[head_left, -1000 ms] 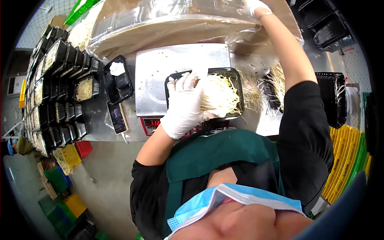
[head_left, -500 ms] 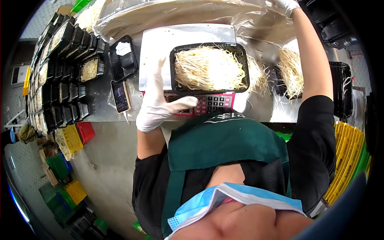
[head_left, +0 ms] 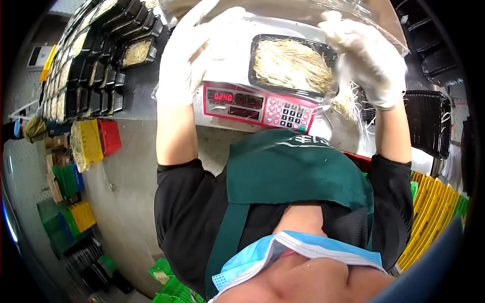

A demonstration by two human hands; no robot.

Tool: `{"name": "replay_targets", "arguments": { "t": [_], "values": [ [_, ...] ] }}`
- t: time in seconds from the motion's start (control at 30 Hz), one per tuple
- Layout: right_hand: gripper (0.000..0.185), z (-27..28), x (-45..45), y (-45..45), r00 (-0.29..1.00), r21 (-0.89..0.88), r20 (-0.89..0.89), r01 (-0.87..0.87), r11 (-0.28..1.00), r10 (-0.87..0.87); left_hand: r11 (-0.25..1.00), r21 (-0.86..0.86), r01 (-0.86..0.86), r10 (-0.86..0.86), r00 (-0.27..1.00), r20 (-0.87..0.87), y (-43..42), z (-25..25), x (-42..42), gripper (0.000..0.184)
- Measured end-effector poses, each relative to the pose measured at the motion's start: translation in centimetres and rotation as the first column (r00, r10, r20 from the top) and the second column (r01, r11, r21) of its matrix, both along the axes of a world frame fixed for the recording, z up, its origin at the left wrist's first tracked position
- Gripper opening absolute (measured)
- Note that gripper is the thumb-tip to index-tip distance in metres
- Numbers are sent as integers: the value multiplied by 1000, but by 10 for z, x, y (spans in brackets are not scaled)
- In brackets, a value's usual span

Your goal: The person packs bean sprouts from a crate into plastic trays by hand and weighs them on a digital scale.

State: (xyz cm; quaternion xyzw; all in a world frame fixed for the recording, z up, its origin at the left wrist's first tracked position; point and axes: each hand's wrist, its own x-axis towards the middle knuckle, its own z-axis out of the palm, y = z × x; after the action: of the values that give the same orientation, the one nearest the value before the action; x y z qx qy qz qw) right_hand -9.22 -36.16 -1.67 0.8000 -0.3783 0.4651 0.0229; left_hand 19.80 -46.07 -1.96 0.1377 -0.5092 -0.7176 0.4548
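A black plastic tray (head_left: 256, 68) filled with pale bean sprouts (head_left: 290, 65) sits on the metal platform of a red digital scale (head_left: 208, 108), whose display reads 0.240. My left hand (head_left: 184, 58), in a white glove, is raised over the platform left of the tray. Its fingers are stretched out and nothing shows in it. My right hand (head_left: 371, 63), also gloved, is at the tray's right end, thumb and fingers apart. The thumb is blurred, and I cannot tell whether it touches the tray. Loose sprouts (head_left: 348, 103) lie below my right hand.
Stacked black trays of sprouts (head_left: 136, 53) stand at the left. Clear plastic film (head_left: 353, 12) covers something at the back. Another black tray (head_left: 427, 123) lies at the right edge. Yellow crates (head_left: 429, 217) stand at lower right, and coloured crates (head_left: 86, 144) are on the floor left.
My right hand has come down from the far right to the tray's right end. My left hand has moved farther up. The view has shifted, uncovering the scale's display.
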Motion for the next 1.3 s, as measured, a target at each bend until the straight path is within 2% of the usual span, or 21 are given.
{"name": "replay_targets", "arguments": {
  "t": [0.03,0.07,0.17,0.23,0.27,0.3,0.4,0.5,0.53,0.6,0.63,0.67,0.7,0.77,0.83,0.87,0.93,1.0,1.1,1.17,1.3],
  "values": [
    [26,2,-2,-4,977,63,178,-130,990,117,990,-29,-139,141,987,75,1,5,-6,64],
    [40,-6,-6,9,804,365,594,-277,889,7,961,-71,-267,274,951,142,1,7,-9,67],
    [46,-13,24,28,679,527,694,-254,811,-238,834,-542,-102,271,931,242,24,-9,-18,27],
    [53,-45,27,36,661,514,710,-249,821,-244,867,-463,184,56,887,458,31,-40,-15,24],
    [51,-47,27,40,602,506,762,-323,800,-239,955,-56,293,-258,907,333,46,-46,-19,33],
    [50,-49,27,45,536,492,809,-393,777,-241,977,-40,211,-177,894,411,46,-41,-20,17],
    [43,-53,31,39,495,512,810,-333,792,-315,998,-26,64,-37,819,572,33,-32,-18,20],
    [33,-82,3,13,564,602,655,12,798,-503,967,-254,-15,161,808,567,-11,-60,-38,23],
    [33,-92,-3,0,562,604,653,19,797,-508,835,-536,-122,392,816,426,-32,-80,-52,25],
    [25,-107,-13,-21,667,297,37,703,646,-744,616,-754,-230,564,797,218,-41,-92,-65,28],
    [24,-105,-10,-26,658,396,-54,705,589,-751,510,-858,-57,724,567,392,-39,-92,-68,28],
    [26,-126,-18,-28,710,508,127,553,660,-693,430,-890,156,848,268,457,-41,-92,-69,28],
    [27,-135,-17,-30,718,428,156,570,702,-678,396,-907,142,844,334,420,-45,-96,-66,33],
    [27,-144,-21,-31,721,354,178,588,727,-670,584,-806,-94,706,550,447,-45,-108,-65,34],
    [27,-133,-23,-31,711,792,357,114,600,-606,835,-483,-266,486,768,417,-44,-119,-70,35],
    [27,-133,-23,-32,709,792,354,119,599,-610,905,-306,-295,398,842,365,-43,-122,-69,36],
    [26,-135,-21,-31,594,760,596,-200,618,-540,949,-117,-294,316,901,299,-43,-127,-67,37],
    [24,-142,-22,-34,608,752,589,-169,638,-533,961,-38,-273,273,922,274,-47,-131,-67,38],
    [26,-138,-19,-34,520,676,707,-298,674,-479,964,-111,-240,264,904,337,-55,-130,-68,40],
    [33,-138,-25,-35,721,776,429,13,631,-543,948,-249,-196,289,858,424,-56,-127,-67,42],
    [46,-102,-20,-8,731,813,134,305,496,-669,724,-673,-153,571,680,459,-45,-111,-55,34]
  ]
}}
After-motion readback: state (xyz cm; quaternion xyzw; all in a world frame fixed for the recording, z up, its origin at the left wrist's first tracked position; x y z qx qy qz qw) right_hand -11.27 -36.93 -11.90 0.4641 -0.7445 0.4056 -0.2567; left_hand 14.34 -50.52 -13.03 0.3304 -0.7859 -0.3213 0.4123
